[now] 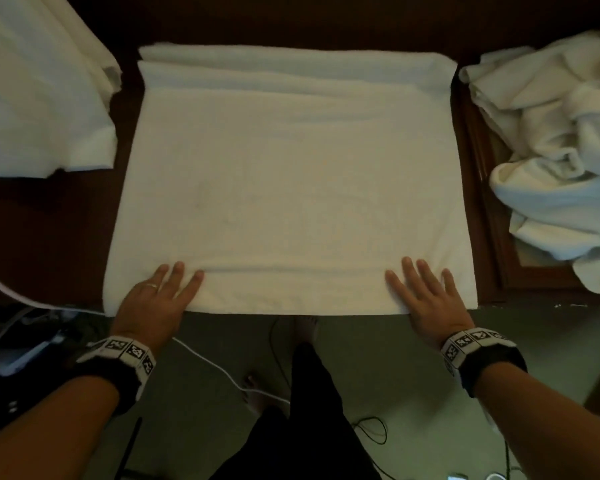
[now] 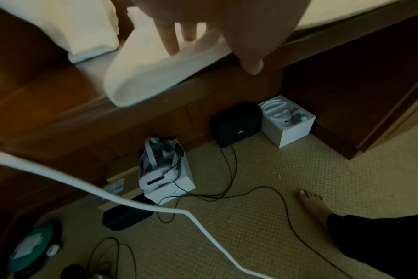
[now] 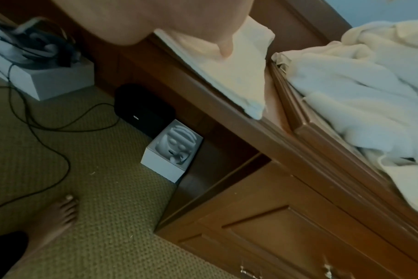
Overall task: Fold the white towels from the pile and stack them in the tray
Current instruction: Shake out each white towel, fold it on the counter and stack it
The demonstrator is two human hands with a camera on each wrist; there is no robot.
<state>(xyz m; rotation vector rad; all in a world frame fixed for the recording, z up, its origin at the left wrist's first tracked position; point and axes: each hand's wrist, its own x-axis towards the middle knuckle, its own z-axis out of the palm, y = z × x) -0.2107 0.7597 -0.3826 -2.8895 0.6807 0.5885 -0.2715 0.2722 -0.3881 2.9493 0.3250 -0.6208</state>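
Dark wood desk [image 1: 49, 237] carries one spread towel [image 1: 284, 188], a folded stack [image 1: 39, 98] at left and a crumpled pile [image 1: 555, 161] in a tray [image 1: 492, 244] at right; left hand [image 1: 156, 303] and right hand [image 1: 430, 299] lie flat, fingers straight, on its near edge. Left wrist view: fingers [image 2: 170, 39] rest straight on the towel's corner [image 2: 141, 75]. Right wrist view: a straight finger [image 3: 224, 47] presses the towel [image 3: 239, 79] beside the pile [image 3: 360, 94].

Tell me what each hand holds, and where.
Nothing is gripped. Left hand and right hand lie flat, fingers straight, on the near corners of the spread towel.
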